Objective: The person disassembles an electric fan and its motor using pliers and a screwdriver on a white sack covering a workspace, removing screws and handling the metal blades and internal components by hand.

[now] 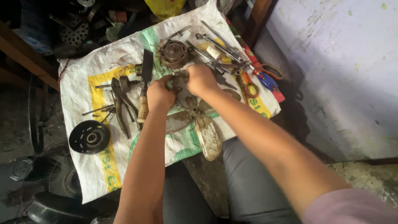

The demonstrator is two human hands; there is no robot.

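Left hand [159,96] and right hand [200,79] both gripping grimy fan hub [178,83] at sack [83,87] centre; blades [207,132] likely thin, bendable, greasy; holding hub is safest.

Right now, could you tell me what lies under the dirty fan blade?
The fan blade rests on a white woven sack with green and yellow print. One blade overhangs its edge. Both hands cover the hub, so what they hold is hidden.

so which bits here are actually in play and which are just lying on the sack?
In hand:
left hand and right hand, both on a small dirty metal part
fan blade, just below them

Lying about:
motor core
pliers
wooden-handled chisel
black round cover
scissors
spanners
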